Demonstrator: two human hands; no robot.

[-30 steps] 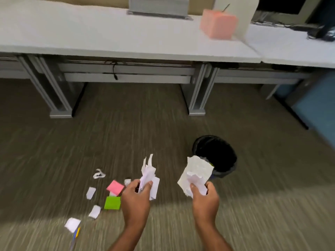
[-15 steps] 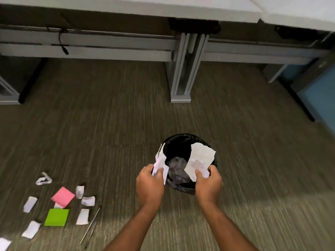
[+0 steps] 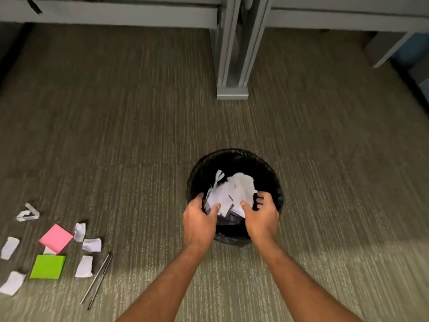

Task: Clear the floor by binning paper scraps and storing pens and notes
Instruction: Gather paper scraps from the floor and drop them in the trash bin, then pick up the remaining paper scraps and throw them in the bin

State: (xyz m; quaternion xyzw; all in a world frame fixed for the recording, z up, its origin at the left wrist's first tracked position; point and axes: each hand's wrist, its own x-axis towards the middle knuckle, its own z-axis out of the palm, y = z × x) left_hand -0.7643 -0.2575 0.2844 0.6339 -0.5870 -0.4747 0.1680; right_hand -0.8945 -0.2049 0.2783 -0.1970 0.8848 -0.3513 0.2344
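Note:
A round black bin (image 3: 234, 153) with a dark liner stands on the carpet right in front of me. Both my hands are over its near rim. My left hand (image 3: 199, 219) and my right hand (image 3: 261, 217) have their fingers spread, and a bunch of white paper scraps (image 3: 234, 189) lies loose inside the bin just beyond the fingertips. On the floor at the lower left lie a pink note pad (image 3: 55, 238), a green note pad (image 3: 48, 266), two thin pens (image 3: 97, 281) side by side and several white scraps (image 3: 84, 266).
A grey desk leg (image 3: 232, 66) with a flat foot stands just beyond the bin. Desk rails run along the top edge. A second grey leg (image 3: 390, 49) and a blue panel (image 3: 415, 49) sit at the upper right.
Both hands carried white scraps from the left floor area to the bin, went down to its rim and let go. The scraps now lie in the bin.

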